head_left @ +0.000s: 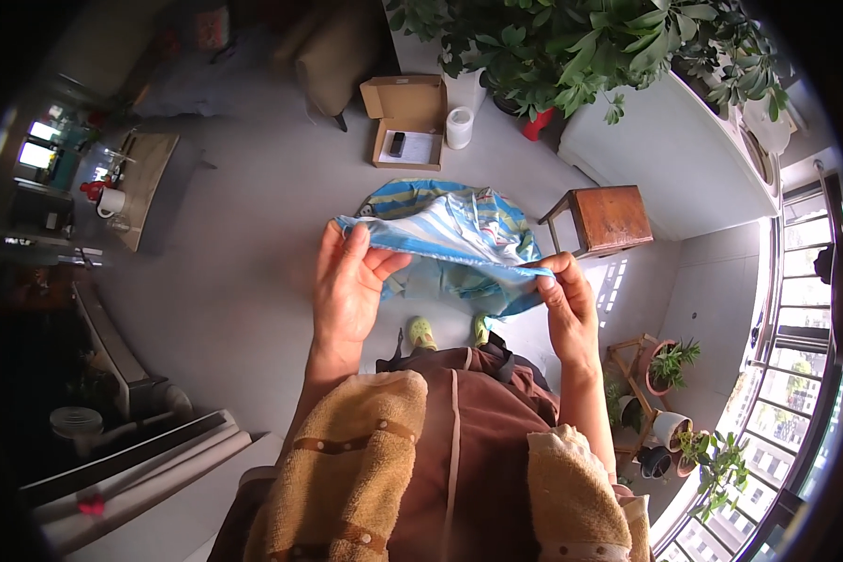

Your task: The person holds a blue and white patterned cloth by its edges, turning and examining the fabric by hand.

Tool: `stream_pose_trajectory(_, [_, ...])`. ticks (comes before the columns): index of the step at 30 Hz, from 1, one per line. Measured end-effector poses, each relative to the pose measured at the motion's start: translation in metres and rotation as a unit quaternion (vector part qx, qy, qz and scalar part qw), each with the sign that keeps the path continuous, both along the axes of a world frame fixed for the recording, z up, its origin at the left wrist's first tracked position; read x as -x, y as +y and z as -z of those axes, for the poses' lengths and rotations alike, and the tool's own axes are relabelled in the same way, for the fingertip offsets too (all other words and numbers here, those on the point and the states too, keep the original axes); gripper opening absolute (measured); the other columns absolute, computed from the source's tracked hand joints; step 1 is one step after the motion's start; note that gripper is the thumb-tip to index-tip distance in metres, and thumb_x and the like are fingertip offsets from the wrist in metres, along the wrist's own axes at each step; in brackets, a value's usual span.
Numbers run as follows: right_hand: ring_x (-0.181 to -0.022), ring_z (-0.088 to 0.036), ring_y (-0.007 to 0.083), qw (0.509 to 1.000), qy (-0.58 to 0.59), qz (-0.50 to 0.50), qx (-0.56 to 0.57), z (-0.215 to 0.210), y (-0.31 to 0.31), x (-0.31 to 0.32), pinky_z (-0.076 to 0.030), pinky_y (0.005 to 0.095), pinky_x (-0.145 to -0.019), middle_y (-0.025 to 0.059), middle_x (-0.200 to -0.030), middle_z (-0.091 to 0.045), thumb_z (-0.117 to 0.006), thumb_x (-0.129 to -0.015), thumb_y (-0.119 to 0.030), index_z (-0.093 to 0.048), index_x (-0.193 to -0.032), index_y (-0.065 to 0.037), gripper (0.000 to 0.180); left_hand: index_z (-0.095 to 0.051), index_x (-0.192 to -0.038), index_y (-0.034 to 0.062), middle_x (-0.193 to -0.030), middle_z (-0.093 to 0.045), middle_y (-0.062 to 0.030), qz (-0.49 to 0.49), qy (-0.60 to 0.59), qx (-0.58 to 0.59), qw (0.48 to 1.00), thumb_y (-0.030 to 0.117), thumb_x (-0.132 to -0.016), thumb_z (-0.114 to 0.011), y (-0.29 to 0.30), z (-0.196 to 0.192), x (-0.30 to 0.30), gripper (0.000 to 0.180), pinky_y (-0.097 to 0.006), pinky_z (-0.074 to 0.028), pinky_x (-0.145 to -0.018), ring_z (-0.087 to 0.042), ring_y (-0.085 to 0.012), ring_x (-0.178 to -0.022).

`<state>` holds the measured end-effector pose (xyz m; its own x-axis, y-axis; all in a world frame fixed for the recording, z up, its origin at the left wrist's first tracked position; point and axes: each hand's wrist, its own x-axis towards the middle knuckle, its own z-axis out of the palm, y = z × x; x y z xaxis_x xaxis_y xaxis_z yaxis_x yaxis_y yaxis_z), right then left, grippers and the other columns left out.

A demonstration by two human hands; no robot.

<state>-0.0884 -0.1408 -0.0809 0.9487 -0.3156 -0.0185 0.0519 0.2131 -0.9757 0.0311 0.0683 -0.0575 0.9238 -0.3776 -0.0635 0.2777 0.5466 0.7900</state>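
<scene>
A light cloth (pixel 440 225) with blue, white and yellowish-green stripes and a small printed figure hangs stretched in front of me. My left hand (pixel 345 281) pinches its left end between thumb and fingers. At the opposite end, my right hand (pixel 569 295) grips the blue edge the same way. That edge runs nearly straight between both hands, dipping slightly to the right. Beyond it, the rest of the cloth drops in loose folds; whether its lower part touches the floor I cannot tell.
Ahead stands an open cardboard box (pixel 409 155) holding a small black object, beside a white cylindrical container (pixel 459 127). A wooden stool (pixel 613 219) is to the right, near a white cabinet (pixel 660 150). Potted plants (pixel 670 365) line the window side. A table (pixel 148 187) stands far left.
</scene>
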Motion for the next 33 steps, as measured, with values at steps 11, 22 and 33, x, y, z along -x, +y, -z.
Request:
stream_pose_trajectory(11, [-0.052,-0.046,0.0160,0.924,-0.031,-0.008,0.382,-0.015,0.031,-0.026,-0.041,0.0288,-0.053,0.0032,-0.059,-0.045,-0.072,-0.066,-0.019,-0.058,-0.108,-0.012,0.045,-0.046,-0.103,0.0057,-0.098,-0.059,-0.0108,0.044,-0.002,0.040,0.998,0.015,-0.093,-0.036,-0.019,-0.015,0.021,0.017,-0.040,-0.051,-0.078,-0.061,-0.0250,-0.088])
stream_pose_trajectory(22, [-0.072,-0.050,0.0063,0.961,0.023,-0.051,-0.272,-0.019,0.019,-0.015,-0.040,0.0198,-0.067,-0.0018,-0.079,-0.058,-0.056,-0.085,-0.019,-0.062,-0.092,-0.003,0.018,-0.050,-0.086,0.0019,-0.075,-0.060,-0.0064,0.183,-0.116,-0.405,0.888,0.019,-0.089,-0.051,-0.013,-0.006,0.021,0.018,-0.022,-0.047,-0.055,-0.057,-0.0104,-0.061])
stream_pose_trajectory(33, [-0.066,-0.048,0.0044,0.961,0.040,-0.047,-0.268,-0.022,0.024,-0.017,-0.038,0.0193,-0.062,-0.0032,-0.072,-0.056,-0.060,-0.083,-0.017,-0.061,-0.076,-0.005,0.015,-0.060,-0.097,0.0053,-0.094,-0.056,-0.0075,-0.014,-0.425,-0.389,0.817,0.002,-0.070,-0.068,-0.052,-0.035,0.033,0.028,-0.023,-0.045,-0.054,-0.056,-0.0137,-0.069])
